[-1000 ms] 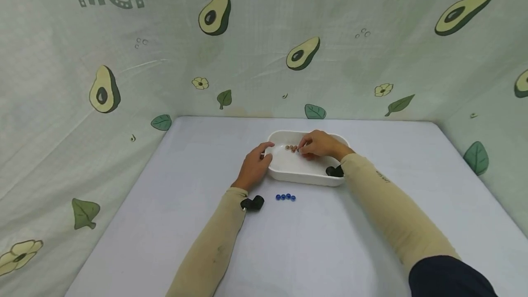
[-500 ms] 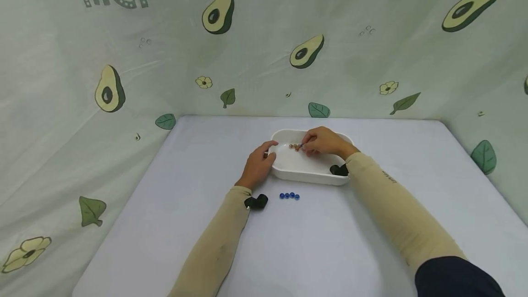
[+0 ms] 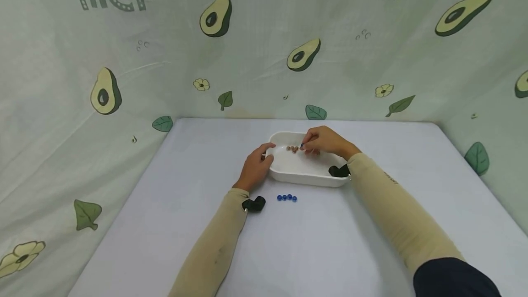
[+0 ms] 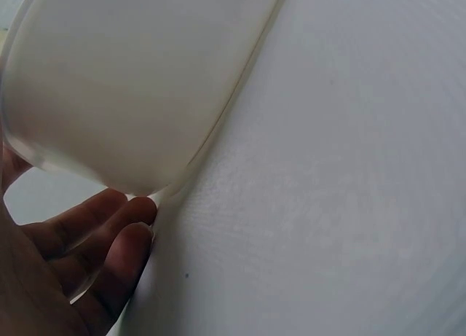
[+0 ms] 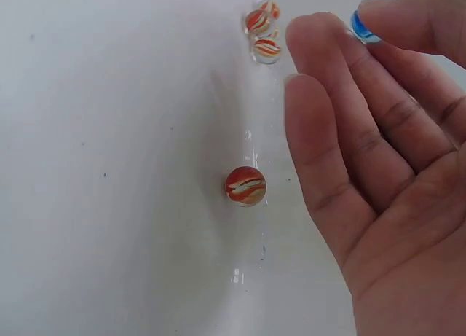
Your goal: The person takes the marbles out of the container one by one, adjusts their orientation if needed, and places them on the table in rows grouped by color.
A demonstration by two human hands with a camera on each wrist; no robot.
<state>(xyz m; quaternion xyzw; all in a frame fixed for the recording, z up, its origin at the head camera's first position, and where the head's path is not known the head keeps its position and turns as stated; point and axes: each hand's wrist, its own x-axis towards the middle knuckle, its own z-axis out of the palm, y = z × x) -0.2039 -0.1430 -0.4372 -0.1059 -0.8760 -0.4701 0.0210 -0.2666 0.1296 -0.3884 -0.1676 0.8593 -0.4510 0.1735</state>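
Observation:
A white tray (image 3: 303, 178) stands on the table. At its left end, my left hand (image 3: 253, 168) grips the wall, its index finger over the rim. In the left wrist view, bent fingers touch the tray's outer side low down. Over the tray, my right hand (image 3: 326, 142) pinches a blue marble (image 5: 357, 25) between thumb and index finger, partly hidden by the thumb. Several orange-and-white marbles (image 3: 292, 148) lie in the tray just left of these fingertips. In the right wrist view, one orange-striped marble (image 5: 245, 186) lies apart from a small cluster (image 5: 261, 30).
Several blue marbles (image 3: 284, 198) sit in a short row on the white table (image 3: 321, 242), in front of the tray. Behind the table hangs a pale cloth (image 3: 255, 49) printed with avocados. Black wrist devices (image 3: 254, 204) are on both sleeves.
My right hand has shifted slightly right inside the tray, away from the orange marbles, with the blue marble between its fingers. My left hand stays on the tray.

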